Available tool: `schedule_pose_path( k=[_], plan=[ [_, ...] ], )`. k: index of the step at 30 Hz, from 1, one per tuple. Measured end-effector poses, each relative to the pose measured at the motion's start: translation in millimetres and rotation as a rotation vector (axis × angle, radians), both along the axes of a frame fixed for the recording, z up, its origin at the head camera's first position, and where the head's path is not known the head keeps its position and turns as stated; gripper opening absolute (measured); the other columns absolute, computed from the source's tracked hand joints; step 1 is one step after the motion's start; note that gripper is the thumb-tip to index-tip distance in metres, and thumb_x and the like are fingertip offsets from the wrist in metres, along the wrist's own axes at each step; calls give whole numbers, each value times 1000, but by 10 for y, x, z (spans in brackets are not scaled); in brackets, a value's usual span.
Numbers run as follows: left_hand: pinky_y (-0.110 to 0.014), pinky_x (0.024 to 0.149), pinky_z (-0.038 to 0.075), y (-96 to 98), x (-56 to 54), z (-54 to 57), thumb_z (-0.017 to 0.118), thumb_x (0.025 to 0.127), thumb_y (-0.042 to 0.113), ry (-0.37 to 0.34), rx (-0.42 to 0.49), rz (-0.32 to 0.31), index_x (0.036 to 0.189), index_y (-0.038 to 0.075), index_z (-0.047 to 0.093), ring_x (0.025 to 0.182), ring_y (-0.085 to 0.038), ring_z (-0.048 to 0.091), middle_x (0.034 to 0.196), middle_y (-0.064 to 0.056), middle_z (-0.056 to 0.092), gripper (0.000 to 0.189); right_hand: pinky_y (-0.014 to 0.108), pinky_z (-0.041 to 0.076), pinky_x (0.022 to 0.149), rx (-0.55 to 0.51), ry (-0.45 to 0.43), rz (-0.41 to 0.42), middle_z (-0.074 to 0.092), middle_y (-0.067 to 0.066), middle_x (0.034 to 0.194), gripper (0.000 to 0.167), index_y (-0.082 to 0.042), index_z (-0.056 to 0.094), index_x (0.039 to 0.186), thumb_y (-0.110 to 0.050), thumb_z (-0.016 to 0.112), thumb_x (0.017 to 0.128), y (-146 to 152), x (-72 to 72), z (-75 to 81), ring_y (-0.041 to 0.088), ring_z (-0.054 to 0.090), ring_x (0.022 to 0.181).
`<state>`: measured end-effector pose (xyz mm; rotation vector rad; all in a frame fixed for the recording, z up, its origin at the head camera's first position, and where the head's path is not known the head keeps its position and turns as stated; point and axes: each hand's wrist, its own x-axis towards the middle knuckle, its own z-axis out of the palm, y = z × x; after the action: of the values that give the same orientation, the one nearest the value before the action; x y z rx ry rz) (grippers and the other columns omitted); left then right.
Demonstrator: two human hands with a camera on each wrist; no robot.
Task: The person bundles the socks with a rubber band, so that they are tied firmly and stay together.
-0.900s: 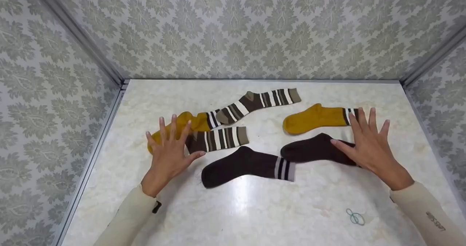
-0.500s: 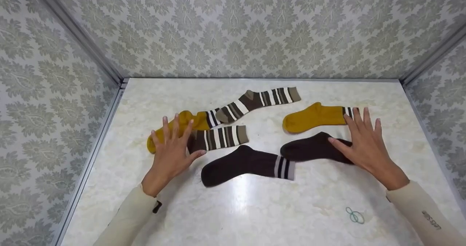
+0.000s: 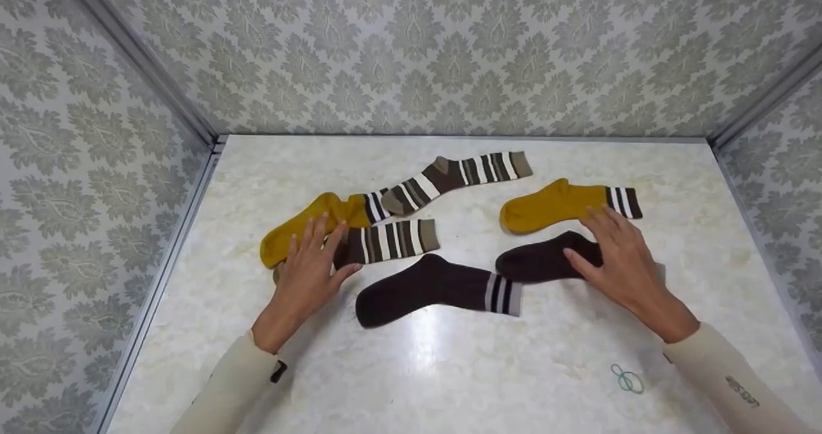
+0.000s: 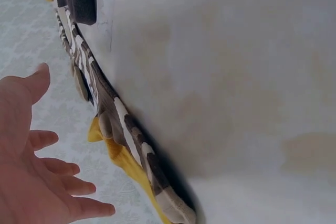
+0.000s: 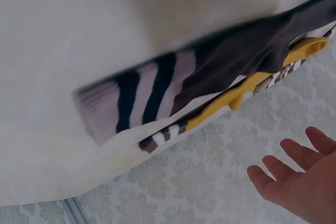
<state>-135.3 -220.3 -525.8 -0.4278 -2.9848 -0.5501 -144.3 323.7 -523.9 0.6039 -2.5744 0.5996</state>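
Observation:
My left hand hovers with fingers spread over the foot of a striped sock; the left wrist view shows a gap between its fingers and the socks. Partly under that sock's side lies a mustard sock. Over the cuff end of a dark brown sock hangs my right hand, its fingers loosely bent and holding nothing. That sock's grey-and-black cuff shows in the right wrist view. A second mustard sock lies just beyond. Another dark sock lies flat between the hands.
A second striped sock lies toward the back, its toe overlapping the left mustard sock's cuff. Green elastic bands lie at the front right of the pale marbled table. Patterned panels wall the table at the back and both sides.
My right hand has moved left and toward me, uncovering the right mustard sock's cuff, and its fingers have drawn closer together. The left hand's fingers have lowered and drawn in slightly. The socks stay put.

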Motion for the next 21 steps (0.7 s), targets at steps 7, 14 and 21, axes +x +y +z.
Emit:
schedule_pose_path(
  k=[7, 14, 21],
  plan=[
    [-72, 122, 35, 20, 118, -86, 80, 103, 34, 119, 52, -65, 154, 2, 61, 149, -49, 50, 159, -28, 55, 63, 67, 46, 109, -17, 22, 90, 68, 27, 139, 52, 7, 71, 131, -20, 89, 91, -190, 88, -105, 50, 58, 132],
    [-65, 113, 48, 87, 273, -203, 85, 98, 22, 298, 95, -155, 137, -3, 71, 133, -49, 63, 140, -28, 68, 48, 50, 48, 103, -11, 52, 191, 70, 21, 124, 42, 5, 75, 121, -17, 90, 89, -379, 181, -195, 41, 62, 115],
    [-55, 103, 56, 211, 402, -288, 88, 96, 16, 332, 143, -217, 123, -2, 78, 117, -40, 67, 124, -21, 74, 33, 39, 51, 94, 8, 39, 254, 69, 12, 116, 35, -1, 79, 114, -13, 93, 85, -580, 297, -261, 29, 62, 107]
  ],
)
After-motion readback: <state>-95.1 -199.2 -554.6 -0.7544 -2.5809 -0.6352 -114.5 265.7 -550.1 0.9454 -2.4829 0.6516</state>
